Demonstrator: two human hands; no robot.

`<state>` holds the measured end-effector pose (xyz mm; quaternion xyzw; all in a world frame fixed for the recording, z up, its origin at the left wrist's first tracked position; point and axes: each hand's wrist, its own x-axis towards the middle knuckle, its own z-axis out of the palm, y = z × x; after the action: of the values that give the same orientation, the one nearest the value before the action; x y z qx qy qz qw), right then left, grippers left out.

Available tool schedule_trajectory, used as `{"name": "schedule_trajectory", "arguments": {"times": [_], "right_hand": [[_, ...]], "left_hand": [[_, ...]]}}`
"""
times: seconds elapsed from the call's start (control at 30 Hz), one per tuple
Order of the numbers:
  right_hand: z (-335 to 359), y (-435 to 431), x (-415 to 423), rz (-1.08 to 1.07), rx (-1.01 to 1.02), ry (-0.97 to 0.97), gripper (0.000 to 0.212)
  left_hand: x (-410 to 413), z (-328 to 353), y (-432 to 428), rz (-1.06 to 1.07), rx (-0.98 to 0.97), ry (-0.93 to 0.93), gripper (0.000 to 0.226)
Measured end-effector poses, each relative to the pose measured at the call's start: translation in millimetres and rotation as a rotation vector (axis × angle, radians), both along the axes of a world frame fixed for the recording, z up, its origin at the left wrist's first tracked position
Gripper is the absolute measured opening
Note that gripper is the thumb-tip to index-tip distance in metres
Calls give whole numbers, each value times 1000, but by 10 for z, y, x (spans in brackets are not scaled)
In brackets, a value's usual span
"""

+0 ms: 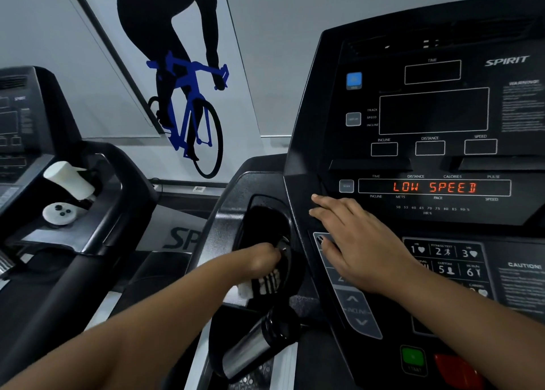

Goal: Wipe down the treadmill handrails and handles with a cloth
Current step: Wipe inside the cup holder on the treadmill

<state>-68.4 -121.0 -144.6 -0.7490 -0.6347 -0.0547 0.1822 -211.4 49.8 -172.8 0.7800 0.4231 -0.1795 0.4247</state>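
Left hand [259,261] reaches into the console [306,130] cup holder [265,218], where we see its fingers curled down on a white cloth [246,289] bunched at the near rim; right hand [356,245] lies flat, fingers spread, on the console's edge. A silver handle [250,351] juts out below. A cyclist mural [182,73] fills the grey wall [280,20] beside a second treadmill [88,183]. The console reads "SPIRIT"; its display [433,187] glows "LOW SPEED"
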Motion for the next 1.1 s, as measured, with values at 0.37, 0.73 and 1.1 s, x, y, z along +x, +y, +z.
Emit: {"name": "schedule_trajectory", "arguments": {"times": [0.37, 0.73, 1.1], "right_hand": [[-2, 8, -6, -8, -2, -19, 50], [-14, -30, -21, -14, -3, -32, 52], [-20, -41, -8, -7, -31, -39, 53]], "left_hand": [[593, -507, 66, 761, -273, -457, 42], [-88, -175, -325, -267, 512, -134, 39], [-903, -262, 373, -828, 959, -254, 50]]}}
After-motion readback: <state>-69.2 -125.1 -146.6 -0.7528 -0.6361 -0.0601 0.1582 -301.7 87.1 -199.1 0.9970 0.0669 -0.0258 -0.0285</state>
